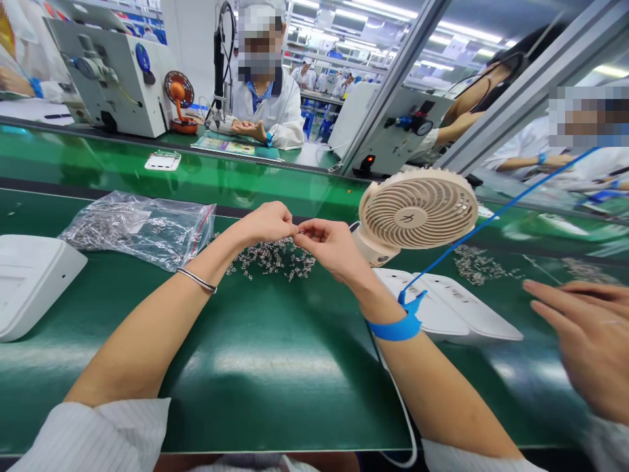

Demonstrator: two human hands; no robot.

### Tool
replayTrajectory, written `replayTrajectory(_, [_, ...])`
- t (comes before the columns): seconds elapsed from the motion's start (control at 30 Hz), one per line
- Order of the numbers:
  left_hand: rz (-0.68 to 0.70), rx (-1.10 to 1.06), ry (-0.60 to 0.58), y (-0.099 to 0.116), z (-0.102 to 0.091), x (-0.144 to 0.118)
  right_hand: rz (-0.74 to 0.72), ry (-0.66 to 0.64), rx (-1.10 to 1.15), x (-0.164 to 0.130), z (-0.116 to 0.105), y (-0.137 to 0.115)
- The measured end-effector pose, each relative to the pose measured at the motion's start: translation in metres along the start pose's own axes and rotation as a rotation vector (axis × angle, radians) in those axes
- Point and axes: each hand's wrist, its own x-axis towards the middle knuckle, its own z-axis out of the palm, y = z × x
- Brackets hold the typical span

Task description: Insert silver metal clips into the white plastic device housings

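My left hand (270, 221) is closed in a pinch, its fingertips meeting those of my right hand (330, 244). Between them a tiny silvery bit shows, apparently a small metal part (301, 231); its exact shape is too small to make out. Just beneath both hands, a loose pile of small metal parts (272, 257) lies on the green work surface (275, 367). To the left of the pile is a clear zip bag (142, 226) with many more such parts inside. A blue wrist strap (397, 326) with a cord is around my right wrist.
A beige fan (417, 208) stands right of my right hand, with white plastic housings (447, 305) behind my forearm. Another white housing (37, 282) sits at left. A co-worker's hand (592, 334) is at right, near more metal parts (479, 263). Across the green belt (98, 164) sits another person.
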Motion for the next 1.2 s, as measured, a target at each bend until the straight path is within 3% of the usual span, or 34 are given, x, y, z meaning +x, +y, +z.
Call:
replayTrajectory(0.17, [0.041,-0.074,0.019,0.001,0.001,0.0,0.111,0.077,0.201,0.0,-0.002,-0.005])
replayTrajectory(0.4, [0.135,-0.189,-0.048,-0.001,0.003,0.002,0.136,0.186,0.234,0.003,-0.005,-0.006])
replayTrajectory(0.6, [0.115,-0.186,0.01,0.002,0.003,0.002,0.284,0.204,0.377,0.004,-0.004,-0.012])
replayTrajectory(1.0, [0.062,-0.143,0.149,0.006,0.001,-0.002,0.351,0.202,0.346,0.002,-0.006,-0.018])
replayTrajectory(1.2, [0.067,-0.199,0.114,0.006,-0.001,-0.002,0.352,0.193,0.36,0.001,-0.007,-0.019])
